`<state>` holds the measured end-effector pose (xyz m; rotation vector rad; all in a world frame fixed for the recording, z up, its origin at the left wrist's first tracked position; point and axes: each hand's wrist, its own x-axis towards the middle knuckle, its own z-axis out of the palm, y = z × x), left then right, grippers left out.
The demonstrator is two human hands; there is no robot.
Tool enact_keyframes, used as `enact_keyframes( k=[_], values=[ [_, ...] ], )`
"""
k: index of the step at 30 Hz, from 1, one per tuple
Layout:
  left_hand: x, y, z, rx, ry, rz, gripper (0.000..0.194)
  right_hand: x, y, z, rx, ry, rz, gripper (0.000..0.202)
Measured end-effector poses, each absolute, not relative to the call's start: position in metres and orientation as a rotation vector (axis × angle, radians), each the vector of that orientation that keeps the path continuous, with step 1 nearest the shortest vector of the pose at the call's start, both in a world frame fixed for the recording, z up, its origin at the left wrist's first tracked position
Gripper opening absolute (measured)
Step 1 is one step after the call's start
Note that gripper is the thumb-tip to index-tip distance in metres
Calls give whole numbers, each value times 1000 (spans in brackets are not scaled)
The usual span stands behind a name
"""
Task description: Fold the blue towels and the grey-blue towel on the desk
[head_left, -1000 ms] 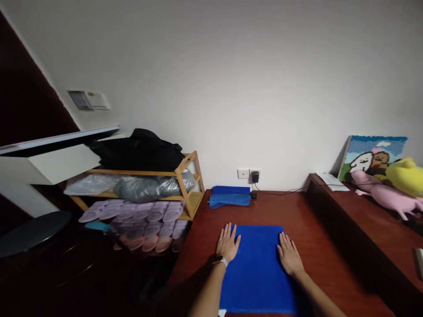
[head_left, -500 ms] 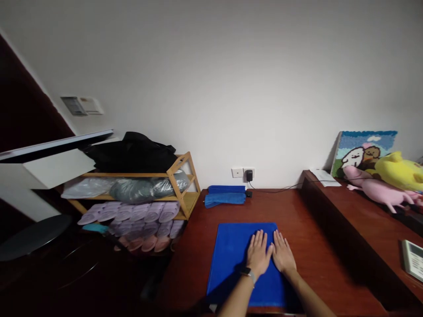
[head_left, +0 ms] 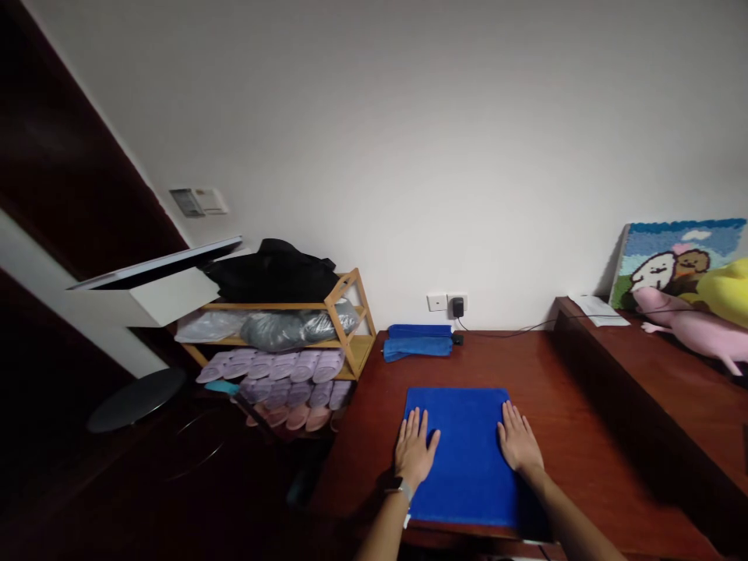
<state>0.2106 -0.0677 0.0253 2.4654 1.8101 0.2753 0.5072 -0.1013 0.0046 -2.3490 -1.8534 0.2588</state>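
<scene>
A blue cloth (head_left: 467, 460), roughly square and spread flat, lies on the dark red wooden desk (head_left: 590, 467). On its left edge rests my left hand (head_left: 415, 450), palm down with fingers stretched out and the thumb apart. My right hand (head_left: 520, 442) lies flat along the cloth's right edge, fingers pointing away from me. Neither hand grips anything. A watch (head_left: 398, 487) is on my left wrist. At the cloth's lower left corner a small white tag (head_left: 407, 520) sticks out.
Folded blue cloths (head_left: 418, 347) lie at the back of the desk, below a black plug (head_left: 458, 307) with a cable. On the left stands a wooden rack (head_left: 351, 335) with slippers and bags. A raised ledge (head_left: 672, 366) on the right bears a pink plush toy (head_left: 689, 323).
My left hand has slid left from the middle of the cloth to its left edge. My right hand stays at the right edge. The view has turned slightly left.
</scene>
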Motion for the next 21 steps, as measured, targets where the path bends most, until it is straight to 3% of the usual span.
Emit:
enact_keyframes(
  k=[13, 21],
  values=[
    [190, -65, 12, 2445, 1830, 410, 71, 505, -158, -6, -2312, -1892, 245, 71],
    [232, -74, 40, 2530, 1706, 397, 69, 492, -173, 13, -2342, -1862, 266, 70]
  ],
)
